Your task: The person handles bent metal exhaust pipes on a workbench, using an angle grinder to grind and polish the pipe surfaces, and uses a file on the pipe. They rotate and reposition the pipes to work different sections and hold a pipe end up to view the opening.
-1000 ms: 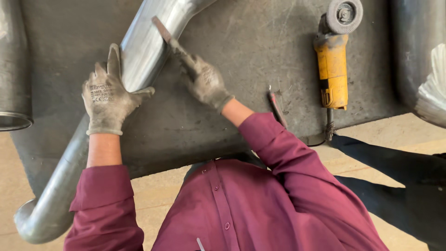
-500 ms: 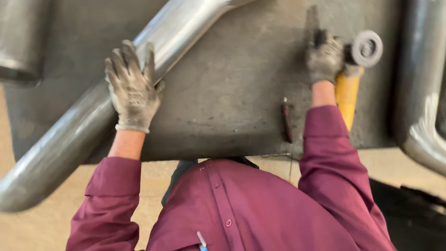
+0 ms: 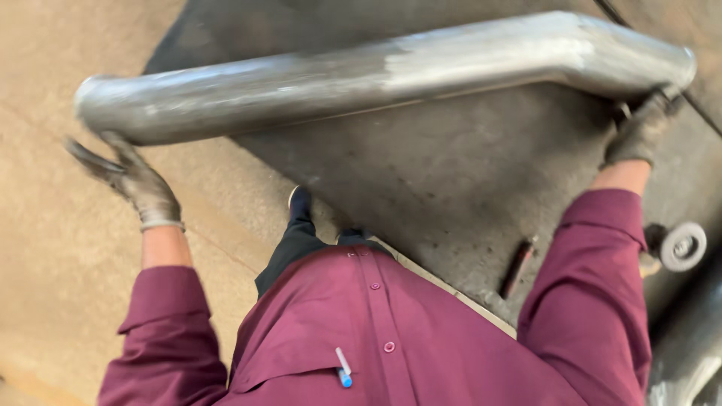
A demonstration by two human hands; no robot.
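A long, bent, silver metal pipe lies across the dark grey worktable, and its left end juts out past the table edge over the floor. My right hand, in a grey work glove, grips the pipe at its right end just past the bend. My left hand, also gloved, is just under the pipe's left end with its fingers spread. That hand is blurred, and I cannot tell whether it touches the pipe.
An angle grinder's disc shows at the right edge, beside my right sleeve. A dark reddish stick-shaped tool lies near the table's front edge. Another metal pipe sits at the bottom right. Tan floor is at left.
The pipe has swung round to lie across the view. My right hand left the grinder and took the pipe's right end. My left hand slid down to the pipe's left end.
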